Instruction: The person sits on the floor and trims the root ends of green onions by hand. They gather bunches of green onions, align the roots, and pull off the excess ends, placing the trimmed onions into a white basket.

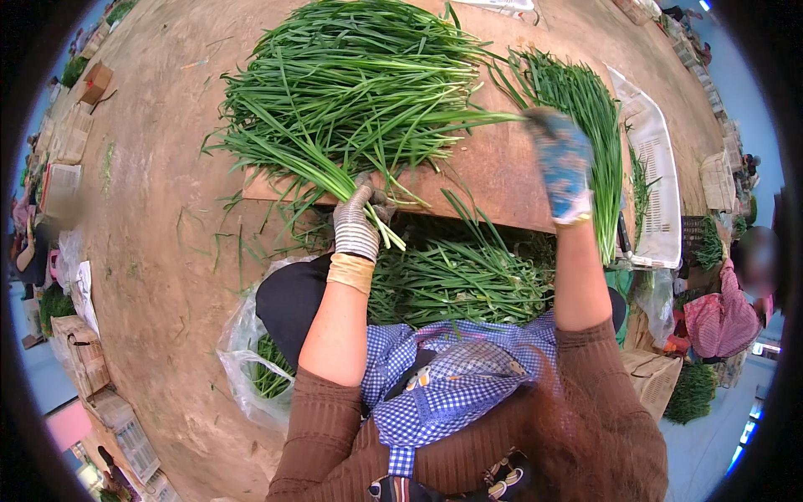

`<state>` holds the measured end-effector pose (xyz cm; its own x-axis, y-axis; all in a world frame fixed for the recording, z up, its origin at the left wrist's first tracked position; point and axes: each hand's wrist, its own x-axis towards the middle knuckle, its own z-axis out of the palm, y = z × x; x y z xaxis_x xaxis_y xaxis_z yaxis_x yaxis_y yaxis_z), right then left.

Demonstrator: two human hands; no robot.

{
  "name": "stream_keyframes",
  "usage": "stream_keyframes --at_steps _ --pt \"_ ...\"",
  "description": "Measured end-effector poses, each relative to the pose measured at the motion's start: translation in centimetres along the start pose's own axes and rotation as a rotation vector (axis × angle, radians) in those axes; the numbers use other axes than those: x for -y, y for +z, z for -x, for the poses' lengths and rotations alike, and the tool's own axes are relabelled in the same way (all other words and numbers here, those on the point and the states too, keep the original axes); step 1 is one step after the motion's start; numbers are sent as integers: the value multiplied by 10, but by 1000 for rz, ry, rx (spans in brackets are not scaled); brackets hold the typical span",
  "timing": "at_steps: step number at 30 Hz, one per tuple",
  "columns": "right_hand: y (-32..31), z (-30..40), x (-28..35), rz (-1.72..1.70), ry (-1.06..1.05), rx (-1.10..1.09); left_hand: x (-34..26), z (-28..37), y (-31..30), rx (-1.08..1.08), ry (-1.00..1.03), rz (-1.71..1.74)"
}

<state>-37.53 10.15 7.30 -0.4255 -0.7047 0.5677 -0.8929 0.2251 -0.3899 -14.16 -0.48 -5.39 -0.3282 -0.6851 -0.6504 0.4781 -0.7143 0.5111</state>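
Observation:
My left hand (359,216), in a striped grey work glove, is closed around a small bunch of garlic chives (323,168), pale stalk ends down and leaves pointing up-left. Blurred by motion, my right hand (560,157) wears a blue patterned glove and grips the pale ends of a few chive stalks (495,117) drawn out to the right of the big pile. That large pile of chives (357,81) covers the left of a brown wooden board (495,182). To the right of my right hand lies a neater row of chives (590,106), stalk ends towards me.
A black-handled knife (623,233) lies at the board's right edge, beside a white plastic crate (659,169). Loose chive leaves (464,282) fill the space between the board and my checked apron (426,408). A clear plastic bag (241,357) stands at left. Another person (721,314) is at far right.

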Motion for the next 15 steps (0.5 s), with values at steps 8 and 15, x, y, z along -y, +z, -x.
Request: stream_keyframes --at_steps 8,15 --pt "-116 31 0 -622 531 -823 -1 22 -3 146 98 159" --pt "-29 92 24 -764 903 -165 -6 48 -1 314 148 32"
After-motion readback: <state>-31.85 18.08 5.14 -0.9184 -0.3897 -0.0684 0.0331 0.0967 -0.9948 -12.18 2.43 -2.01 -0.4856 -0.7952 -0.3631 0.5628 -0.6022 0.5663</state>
